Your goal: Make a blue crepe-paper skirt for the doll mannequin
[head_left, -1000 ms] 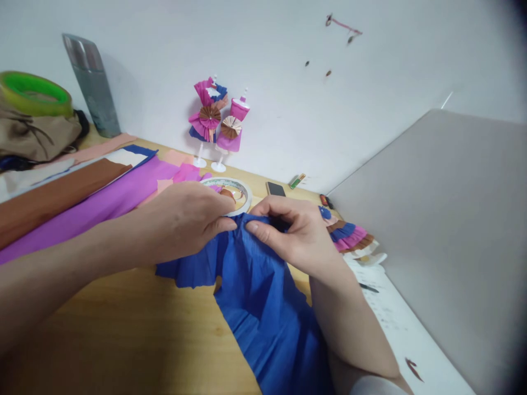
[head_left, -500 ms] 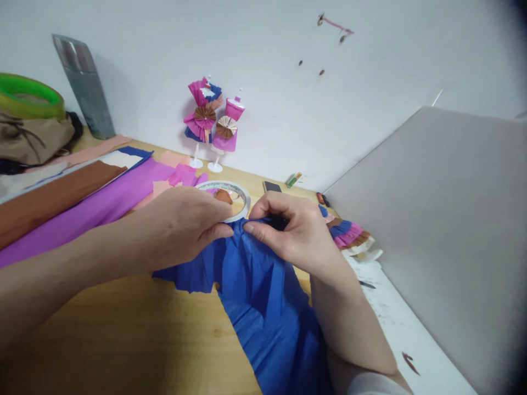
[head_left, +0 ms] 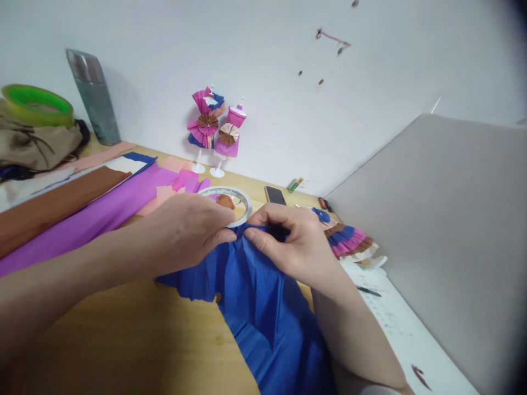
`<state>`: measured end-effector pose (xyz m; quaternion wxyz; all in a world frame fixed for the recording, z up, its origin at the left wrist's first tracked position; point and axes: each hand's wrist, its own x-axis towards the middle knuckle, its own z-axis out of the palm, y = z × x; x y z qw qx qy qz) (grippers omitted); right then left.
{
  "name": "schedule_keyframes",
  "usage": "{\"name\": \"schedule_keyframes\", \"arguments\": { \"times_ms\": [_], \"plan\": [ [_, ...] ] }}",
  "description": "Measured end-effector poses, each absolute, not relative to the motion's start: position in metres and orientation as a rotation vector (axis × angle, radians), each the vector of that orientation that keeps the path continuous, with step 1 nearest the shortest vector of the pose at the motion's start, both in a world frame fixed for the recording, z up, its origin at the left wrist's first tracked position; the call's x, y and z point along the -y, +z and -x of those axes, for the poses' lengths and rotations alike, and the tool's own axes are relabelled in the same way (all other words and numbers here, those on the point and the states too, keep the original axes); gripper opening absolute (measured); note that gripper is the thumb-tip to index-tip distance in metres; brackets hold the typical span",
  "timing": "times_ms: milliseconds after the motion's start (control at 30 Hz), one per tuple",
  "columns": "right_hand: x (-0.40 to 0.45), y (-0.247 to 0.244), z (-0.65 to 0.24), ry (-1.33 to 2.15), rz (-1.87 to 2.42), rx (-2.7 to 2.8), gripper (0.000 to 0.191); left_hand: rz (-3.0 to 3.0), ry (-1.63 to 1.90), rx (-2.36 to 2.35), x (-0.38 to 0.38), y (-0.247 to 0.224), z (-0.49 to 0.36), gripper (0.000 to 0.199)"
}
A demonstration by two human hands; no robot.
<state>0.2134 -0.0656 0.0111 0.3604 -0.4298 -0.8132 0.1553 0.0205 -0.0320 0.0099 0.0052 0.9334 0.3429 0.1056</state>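
A strip of blue crepe paper (head_left: 263, 302) hangs in gathered folds between my hands and trails down over the wooden table. My left hand (head_left: 193, 227) pinches its top edge between thumb and fingers. Close beside it, my right hand (head_left: 288, 233) pinches the same edge, bunching the folds. Just behind the fingertips lies a roll of tape (head_left: 246, 206), partly covered by my left hand, with a small brown piece (head_left: 225, 201) showing inside its ring.
Brown crepe paper (head_left: 61, 206) and purple crepe paper (head_left: 123, 203) lie at left. Two small paper-dressed stands (head_left: 208, 123) are by the wall. A bottle (head_left: 94, 99), a phone (head_left: 274, 195), a ruffled multicoloured paper piece (head_left: 349, 238) and a grey panel (head_left: 444, 219) surround the workspace.
The whole scene sits slightly lower in the view, as if the camera tilted up. Both hands keep their pinch on the blue crepe paper, with barely any shift between them.
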Motion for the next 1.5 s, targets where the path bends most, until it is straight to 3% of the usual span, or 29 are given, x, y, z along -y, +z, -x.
{"name": "schedule_keyframes", "arguments": {
  "times_ms": [367, 567, 800, 1200, 1367, 1500],
  "plan": [
    [0.066, 0.009, -0.214, 0.382, 1.109, 2.092, 0.013, -2.913, 0.38, -1.083, 0.031, 0.007, -0.021, 0.02],
    [0.063, 0.008, -0.216, 0.419, 1.107, 2.073, 0.013, -2.947, 0.632, -0.977, 0.026, -0.006, -0.018, 0.023],
    [0.063, 0.008, -0.217, 0.421, 1.122, 2.07, 0.015, -2.964, 0.684, -0.935, 0.025, -0.009, -0.016, 0.022],
    [0.058, 0.005, -0.219, 0.63, 1.165, 1.963, 0.029, -2.94, 0.366, -0.997, 0.033, 0.011, -0.021, 0.019],
    [0.052, 0.005, -0.217, 0.809, 1.168, 1.832, 0.045, -2.985, 0.494, -0.719, 0.031, 0.005, -0.018, 0.018],
    [0.05, 0.004, -0.216, 0.765, 1.196, 1.838, 0.045, -2.938, 0.659, -0.659, 0.023, -0.004, -0.013, 0.02]
  ]
}}
